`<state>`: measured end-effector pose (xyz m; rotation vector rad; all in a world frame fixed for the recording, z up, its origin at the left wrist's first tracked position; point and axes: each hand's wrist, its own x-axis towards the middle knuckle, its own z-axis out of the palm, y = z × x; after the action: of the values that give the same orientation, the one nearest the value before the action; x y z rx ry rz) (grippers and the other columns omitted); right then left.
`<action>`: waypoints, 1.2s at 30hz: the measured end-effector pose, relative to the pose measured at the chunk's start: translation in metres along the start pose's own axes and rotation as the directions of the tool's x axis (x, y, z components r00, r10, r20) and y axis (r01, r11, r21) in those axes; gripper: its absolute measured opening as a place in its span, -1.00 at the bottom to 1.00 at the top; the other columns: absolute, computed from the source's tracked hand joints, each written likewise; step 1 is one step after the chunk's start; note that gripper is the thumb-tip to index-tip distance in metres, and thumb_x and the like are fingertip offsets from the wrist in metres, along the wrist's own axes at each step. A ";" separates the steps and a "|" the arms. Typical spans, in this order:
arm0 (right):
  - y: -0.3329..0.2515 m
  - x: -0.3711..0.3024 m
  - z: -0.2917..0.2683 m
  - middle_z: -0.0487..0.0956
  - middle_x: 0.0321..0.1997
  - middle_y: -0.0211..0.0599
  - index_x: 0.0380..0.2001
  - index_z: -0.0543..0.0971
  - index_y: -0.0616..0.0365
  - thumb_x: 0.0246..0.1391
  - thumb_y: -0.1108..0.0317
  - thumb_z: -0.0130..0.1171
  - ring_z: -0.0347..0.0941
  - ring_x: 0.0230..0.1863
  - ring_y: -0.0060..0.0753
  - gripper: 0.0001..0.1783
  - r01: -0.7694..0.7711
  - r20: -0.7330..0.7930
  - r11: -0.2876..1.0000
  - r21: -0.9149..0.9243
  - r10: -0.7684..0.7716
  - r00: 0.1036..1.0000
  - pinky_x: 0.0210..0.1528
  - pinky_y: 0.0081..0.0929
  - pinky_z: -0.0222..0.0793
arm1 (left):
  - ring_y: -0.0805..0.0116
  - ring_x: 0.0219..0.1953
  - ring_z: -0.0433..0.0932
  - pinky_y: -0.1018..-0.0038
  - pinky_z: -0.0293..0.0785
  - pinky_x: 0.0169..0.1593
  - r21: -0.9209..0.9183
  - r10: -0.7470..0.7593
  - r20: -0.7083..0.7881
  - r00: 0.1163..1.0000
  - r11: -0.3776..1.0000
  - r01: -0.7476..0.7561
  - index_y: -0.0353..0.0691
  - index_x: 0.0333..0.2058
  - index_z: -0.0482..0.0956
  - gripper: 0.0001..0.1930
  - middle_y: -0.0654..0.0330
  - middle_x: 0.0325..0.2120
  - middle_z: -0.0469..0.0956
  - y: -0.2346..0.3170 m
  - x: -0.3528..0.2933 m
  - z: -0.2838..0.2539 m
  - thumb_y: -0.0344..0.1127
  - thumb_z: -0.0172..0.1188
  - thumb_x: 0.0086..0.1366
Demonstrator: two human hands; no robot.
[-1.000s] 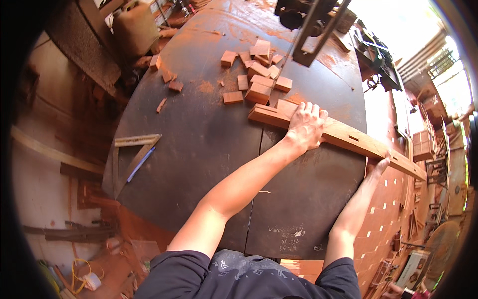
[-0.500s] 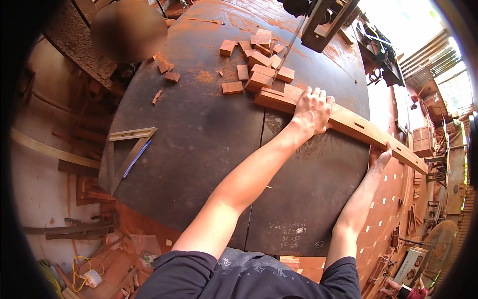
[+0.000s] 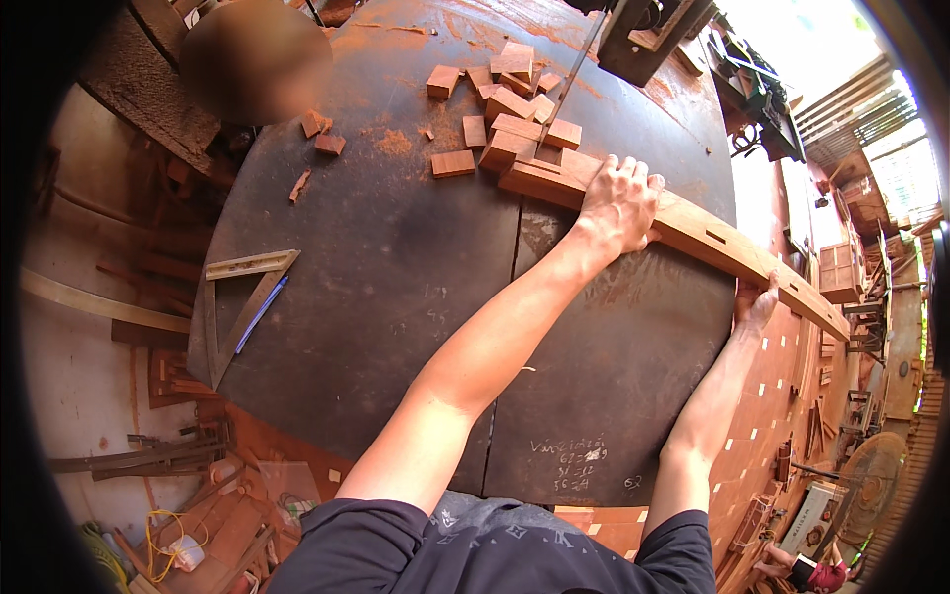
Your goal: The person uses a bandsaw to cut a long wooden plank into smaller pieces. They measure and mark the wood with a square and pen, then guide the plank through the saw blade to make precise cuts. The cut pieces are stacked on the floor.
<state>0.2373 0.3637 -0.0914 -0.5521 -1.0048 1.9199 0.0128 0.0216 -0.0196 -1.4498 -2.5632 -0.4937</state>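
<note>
On the table [image 3: 396,307], your left hand [image 3: 617,206] grips a beam [image 3: 690,228], right hand [image 3: 757,305] holding its three-o'clock overhang, likely for balance.

Dark short-sleeved T-shirt [image 3: 594,572], printed front, bare forearms.

Cloth near-black with a bluish cast; left sleeve [image 3: 371,540] and right sleeve [image 3: 679,549] plain, loose, hems ending above the elbow. Upper front has a faded grey patch [image 3: 470,507] plus paler print [image 3: 516,532]: diamond and star-like motifs, small flower-like shapes, finer details too small to tell. Left hand [image 3: 619,206] bare, right hand [image 3: 757,303] bare, wrists bare too.
</note>
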 end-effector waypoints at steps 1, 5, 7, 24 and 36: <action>0.001 -0.001 0.002 0.34 0.56 0.14 0.58 0.13 0.17 0.35 0.27 0.14 0.47 0.43 0.13 -0.19 0.002 0.017 1.000 0.001 -0.002 1.000 0.39 0.10 0.61 | 0.15 0.16 0.56 0.15 0.38 0.29 -0.002 0.001 -0.003 1.000 1.000 -0.001 -0.21 0.13 0.57 -0.25 0.07 -0.01 0.61 -0.001 0.000 0.000 0.19 0.55 0.15; 0.001 -0.001 0.001 0.33 0.57 0.14 0.56 0.14 0.20 0.33 0.24 0.16 0.46 0.44 0.12 -0.18 -0.001 0.003 1.000 -0.017 0.001 1.000 0.40 0.07 0.61 | 0.15 0.16 0.56 0.15 0.38 0.29 -0.005 0.005 -0.014 1.000 1.000 -0.005 -0.21 0.13 0.57 -0.25 0.07 -0.02 0.62 -0.002 0.000 0.000 0.20 0.55 0.15; 0.000 0.001 -0.001 0.34 0.57 0.12 0.57 0.13 0.19 0.33 0.24 0.17 0.45 0.45 0.12 -0.17 0.001 0.007 1.000 -0.029 -0.001 1.000 0.40 0.06 0.60 | 0.15 0.16 0.56 0.16 0.38 0.29 -0.010 0.002 -0.017 1.000 1.000 -0.002 -0.21 0.13 0.57 -0.25 0.07 -0.03 0.62 -0.001 0.000 0.002 0.20 0.55 0.15; 0.001 0.002 -0.003 0.42 0.50 0.14 0.56 0.19 0.16 0.33 0.17 0.22 0.45 0.44 0.15 -0.17 -0.005 -0.027 0.999 -0.036 0.004 1.000 0.43 0.17 0.54 | 0.14 0.19 0.56 0.14 0.37 0.32 -0.022 0.007 0.002 1.000 1.000 -0.007 -0.22 0.12 0.57 -0.25 0.05 0.00 0.62 -0.004 0.004 0.001 0.23 0.54 0.17; -0.001 -0.007 0.015 0.42 0.50 0.15 0.57 0.18 0.19 0.30 0.19 0.11 0.47 0.42 0.15 -0.17 -0.007 -0.081 0.999 -0.052 0.003 0.997 0.38 0.13 0.59 | 0.14 0.18 0.57 0.15 0.39 0.31 -0.018 0.016 -0.003 1.000 1.000 -0.016 -0.20 0.12 0.59 -0.26 0.06 0.00 0.64 -0.004 0.004 -0.001 0.23 0.55 0.15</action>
<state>0.2312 0.3516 -0.0820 -0.6577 -1.0045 1.8649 0.0073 0.0226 -0.0182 -1.4733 -2.5497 -0.5177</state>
